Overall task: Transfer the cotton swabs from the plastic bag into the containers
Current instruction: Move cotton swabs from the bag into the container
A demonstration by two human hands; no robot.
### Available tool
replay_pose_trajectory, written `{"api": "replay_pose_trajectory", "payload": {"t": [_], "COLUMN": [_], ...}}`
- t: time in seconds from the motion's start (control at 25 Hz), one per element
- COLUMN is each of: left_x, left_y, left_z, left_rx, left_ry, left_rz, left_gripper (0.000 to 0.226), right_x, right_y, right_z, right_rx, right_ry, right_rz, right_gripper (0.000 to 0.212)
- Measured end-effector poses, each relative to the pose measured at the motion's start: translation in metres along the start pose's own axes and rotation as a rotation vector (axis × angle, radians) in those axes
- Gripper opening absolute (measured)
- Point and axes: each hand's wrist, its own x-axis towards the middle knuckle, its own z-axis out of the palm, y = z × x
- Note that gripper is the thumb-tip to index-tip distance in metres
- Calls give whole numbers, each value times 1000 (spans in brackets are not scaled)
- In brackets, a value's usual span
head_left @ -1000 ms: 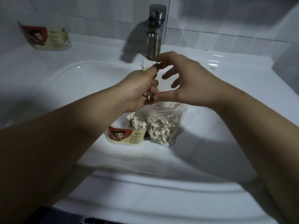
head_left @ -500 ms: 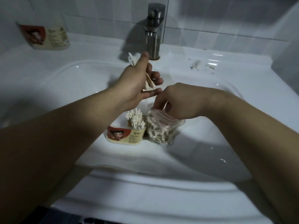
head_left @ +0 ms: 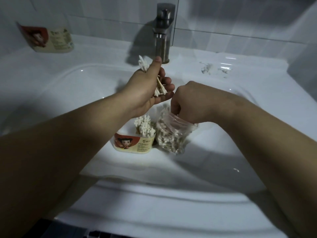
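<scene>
- I am looking down at a white ceramic sink (head_left: 223,152) sunk into a white countertop (head_left: 257,69), with pale wall tiles (head_left: 223,18) behind it (the light is dim and bluish).
- A brushed-metal faucet (head_left: 163,31) stands at the back of the basin, near the middle. Grey smudges (head_left: 214,69) mark the countertop to its right.
- At the back left, a second container (head_left: 49,40) with a red-and-cream label sits tilted on the countertop against the tiles. I cannot tell what is in it.
- On the basin floor a small container (head_left: 135,143) with a cartoon label stands upright. Cotton swabs (head_left: 144,126) stand on end inside it, their white tips well above the rim.
- A clear plastic bag (head_left: 181,134) stands touching that container's right side. It is packed with loose swabs (head_left: 163,136) and its mouth is open at the top.
- My left hand (head_left: 147,90) is up over the basin in front of the faucet, thumb pointing up. Its fingers are curled round a held bunch of swabs (head_left: 143,63), whose tips stick out above the hand and again below, by the fingers.
- My right hand (head_left: 193,103) is knuckles-up at the bag's mouth, with its fingers curled down into the opening. I cannot tell whether they have hold of any swabs.
</scene>
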Motion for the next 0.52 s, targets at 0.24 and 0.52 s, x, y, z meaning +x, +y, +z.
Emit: {"api": "replay_pose_trajectory", "payload": {"t": [0.24, 0.52], "left_x": [-1, 1], "left_y": [-1, -2], "left_z": [0, -3], "left_rx": [30, 171], "left_ry": [-17, -44], "left_rz": [11, -5], "left_gripper": [39, 40], "right_x": [-4, -2], "right_y": [-2, 6], "right_z": [-3, -8], "right_rx": [-13, 177], "right_ry": [-99, 57], "right_rz": [-28, -18], "right_gripper": [29, 23]}}
